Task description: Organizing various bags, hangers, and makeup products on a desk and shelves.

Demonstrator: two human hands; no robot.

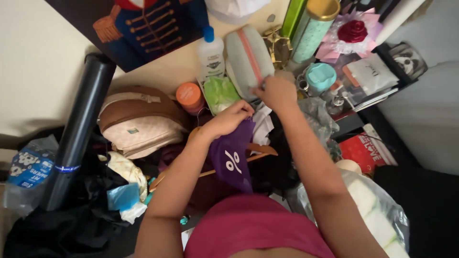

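Note:
My left hand (228,118) is closed on the top edge of a purple cloth bag (234,157) with a white percent sign, which hangs down over the clutter. My right hand (275,91) is shut at the lower edge of a grey pouch with a pink stripe (246,57); whether it grips the pouch or something small beside it I cannot tell. A green packet (220,93) lies just left of the right hand, and white crumpled cloth (262,125) sits between the two hands.
A tan and cream backpack (138,119) and a black tube (79,129) lie on the left. An orange-lidded jar (189,94), a white bottle with blue cap (211,52), a teal container (319,76), a red box (366,150) and a clear plastic bag (377,210) crowd around.

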